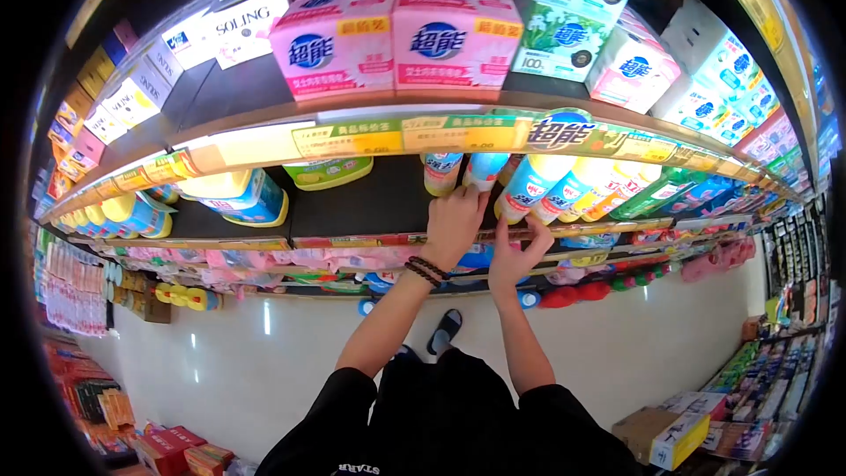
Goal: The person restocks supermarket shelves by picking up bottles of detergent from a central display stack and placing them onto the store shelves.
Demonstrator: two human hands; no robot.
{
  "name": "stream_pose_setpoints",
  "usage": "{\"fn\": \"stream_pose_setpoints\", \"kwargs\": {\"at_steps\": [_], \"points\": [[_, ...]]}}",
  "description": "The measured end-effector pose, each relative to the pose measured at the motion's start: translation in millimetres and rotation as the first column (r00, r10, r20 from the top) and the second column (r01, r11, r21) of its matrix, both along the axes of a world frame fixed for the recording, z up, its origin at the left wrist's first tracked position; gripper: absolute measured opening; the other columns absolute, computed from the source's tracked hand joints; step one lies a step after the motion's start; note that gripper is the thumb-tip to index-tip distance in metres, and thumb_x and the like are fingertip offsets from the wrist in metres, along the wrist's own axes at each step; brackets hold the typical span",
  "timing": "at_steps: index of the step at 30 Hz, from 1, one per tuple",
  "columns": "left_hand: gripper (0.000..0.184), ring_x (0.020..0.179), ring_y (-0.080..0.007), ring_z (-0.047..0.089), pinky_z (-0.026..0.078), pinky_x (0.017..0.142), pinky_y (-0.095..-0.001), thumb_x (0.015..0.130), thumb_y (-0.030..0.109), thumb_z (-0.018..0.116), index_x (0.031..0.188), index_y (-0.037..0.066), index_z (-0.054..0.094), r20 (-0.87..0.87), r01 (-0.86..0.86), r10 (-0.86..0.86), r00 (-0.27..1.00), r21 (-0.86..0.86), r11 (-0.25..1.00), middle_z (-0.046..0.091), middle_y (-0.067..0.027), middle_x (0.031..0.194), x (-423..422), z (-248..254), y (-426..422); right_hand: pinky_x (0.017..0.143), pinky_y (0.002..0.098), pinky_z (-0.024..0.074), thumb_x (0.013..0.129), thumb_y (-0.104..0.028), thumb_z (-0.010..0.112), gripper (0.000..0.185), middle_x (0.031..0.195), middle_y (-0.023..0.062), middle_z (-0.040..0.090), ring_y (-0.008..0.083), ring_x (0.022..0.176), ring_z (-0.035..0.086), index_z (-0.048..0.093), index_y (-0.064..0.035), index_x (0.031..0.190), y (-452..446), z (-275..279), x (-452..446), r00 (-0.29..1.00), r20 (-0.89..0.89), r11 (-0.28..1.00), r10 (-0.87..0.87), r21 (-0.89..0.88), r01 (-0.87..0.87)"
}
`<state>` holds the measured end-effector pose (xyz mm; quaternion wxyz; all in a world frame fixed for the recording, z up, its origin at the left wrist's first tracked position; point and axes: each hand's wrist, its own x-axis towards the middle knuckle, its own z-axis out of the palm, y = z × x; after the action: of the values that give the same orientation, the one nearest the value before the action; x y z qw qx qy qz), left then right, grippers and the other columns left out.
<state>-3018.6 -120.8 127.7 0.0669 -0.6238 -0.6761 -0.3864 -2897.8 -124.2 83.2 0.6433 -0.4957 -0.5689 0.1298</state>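
My left hand [456, 222], with a dark beaded bracelet [426, 271] on the wrist, reaches onto the middle shelf. Its fingers close around the lower part of a white and blue bottle [486, 168]; the bottle's top is hidden under the upper shelf's edge. Beside it, my right hand [518, 256] has thumb and forefinger at either side of the base of another white and blue bottle [534, 183]. A similar bottle [442, 173] stands just left of my left hand. More blue and white bottles [567, 195] line up to the right.
Above the bottles runs a shelf edge with price labels [370, 139], carrying pink boxes [454, 44] and green boxes [573, 35]. Yellow-lidded tubs [247, 198] and a green tub [329, 174] stand left. Lower shelves hold more packages. Cartons [663, 435] sit on the floor behind right.
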Motion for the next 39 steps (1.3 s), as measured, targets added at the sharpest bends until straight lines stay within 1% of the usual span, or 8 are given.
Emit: {"fn": "stream_pose_setpoints", "kwargs": {"at_steps": [16, 19, 22, 23, 27, 30, 35, 39], "points": [[0.021, 0.066, -0.0349, 0.069, 0.054, 0.056, -0.0447, 0.093, 0.024, 0.069, 0.083, 0.006, 0.066, 0.042, -0.113, 0.114, 0.993, -0.024, 0.993, 0.068, -0.0144, 0.075, 6.2, 0.9, 11.2, 0.089, 0.0345, 0.0438, 0.080, -0.005, 0.084, 0.042, 0.108, 0.0094, 0.051, 0.0218, 0.101, 0.052, 0.057, -0.0021, 0.112, -0.6, 3.3, -4.5, 0.995, -0.099, 0.999, 0.010, -0.030, -0.013], [0.017, 0.068, -0.0347, 0.069, 0.055, 0.057, -0.0448, 0.093, 0.021, 0.069, 0.088, 0.005, 0.067, 0.021, -0.141, 0.144, 0.989, -0.084, 0.986, 0.070, -0.0152, 0.080, 7.1, 1.4, 10.5, 0.089, 0.0339, 0.0431, 0.080, -0.002, 0.083, 0.041, 0.108, 0.0100, 0.051, 0.0225, 0.101, 0.052, 0.056, -0.0026, 0.111, -2.3, -0.3, 1.4, 0.999, -0.025, 1.000, 0.020, -0.005, -0.020], [0.016, 0.067, -0.0351, 0.070, 0.056, 0.057, -0.0454, 0.094, 0.020, 0.065, 0.101, 0.005, 0.066, 0.127, 0.006, -0.013, 0.992, 0.053, 0.999, 0.071, -0.0139, 0.083, 6.6, 3.5, 6.6, 0.086, 0.0381, 0.0411, 0.077, -0.003, 0.085, 0.042, 0.103, 0.0117, 0.058, 0.0282, 0.099, 0.053, 0.057, -0.0041, 0.108, 1.5, -1.0, 3.9, 0.997, -0.072, 0.999, 0.035, 0.008, -0.034], [0.028, 0.079, -0.0380, 0.071, 0.058, 0.067, -0.0461, 0.090, 0.015, 0.069, 0.117, 0.005, 0.064, 0.278, 0.076, -0.069, 0.958, -0.012, 0.997, 0.072, -0.0163, 0.094, 9.9, 11.0, 0.1, 0.086, 0.0381, 0.0411, 0.077, -0.002, 0.085, 0.042, 0.103, 0.0119, 0.059, 0.0284, 0.100, 0.053, 0.057, -0.0040, 0.108, 3.8, -1.4, 5.2, 0.998, -0.055, 0.999, 0.040, 0.029, -0.039], [0.059, 0.108, -0.0429, 0.065, 0.056, 0.089, -0.0465, 0.085, 0.016, 0.077, 0.136, 0.001, 0.052, 0.377, 0.330, -0.368, 0.850, 0.165, 0.930, 0.065, -0.0241, 0.121, 20.4, 15.0, -10.2, 0.088, 0.0384, 0.0414, 0.076, 0.000, 0.083, 0.043, 0.106, 0.0124, 0.063, 0.0285, 0.101, 0.054, 0.058, -0.0037, 0.110, 5.2, -14.4, 10.3, 0.993, -0.053, 0.993, 0.104, 0.054, -0.101], [0.064, 0.109, -0.0431, 0.065, 0.056, 0.088, -0.0467, 0.085, 0.018, 0.078, 0.139, 0.000, 0.049, 0.493, 0.304, -0.324, 0.807, 0.124, 0.945, 0.062, -0.0259, 0.125, 35.4, 18.5, -8.0, 0.089, 0.0386, 0.0423, 0.076, 0.003, 0.081, 0.041, 0.109, 0.0130, 0.066, 0.0290, 0.101, 0.055, 0.060, -0.0035, 0.110, 4.1, -10.2, 16.3, 0.988, -0.023, 0.985, 0.150, 0.092, -0.147], [0.063, 0.097, -0.0378, 0.071, 0.058, 0.077, -0.0438, 0.083, 0.017, 0.082, 0.136, -0.001, 0.052, 0.414, 0.210, -0.247, 0.876, 0.133, 0.969, 0.068, -0.0212, 0.111, 30.9, 12.0, -6.3, 0.084, 0.0370, 0.0463, 0.077, 0.005, 0.079, 0.037, 0.107, 0.0124, 0.066, 0.0275, 0.096, 0.056, 0.061, -0.0028, 0.109, 3.5, 3.1, 17.1, 0.982, 0.023, 0.976, 0.186, 0.109, -0.188], [0.054, 0.098, -0.0254, 0.074, 0.059, 0.083, -0.0356, 0.083, 0.005, 0.081, 0.130, -0.005, 0.057, 0.470, 0.194, -0.197, 0.861, 0.054, 0.979, 0.072, -0.0181, 0.113, 28.2, 14.2, -14.2, 0.082, 0.0358, 0.0488, 0.079, 0.006, 0.076, 0.034, 0.107, 0.0131, 0.065, 0.0272, 0.098, 0.057, 0.061, -0.0013, 0.109, -1.1, 9.1, 27.7, 0.965, 0.008, 0.964, 0.261, 0.053, -0.261]]}}
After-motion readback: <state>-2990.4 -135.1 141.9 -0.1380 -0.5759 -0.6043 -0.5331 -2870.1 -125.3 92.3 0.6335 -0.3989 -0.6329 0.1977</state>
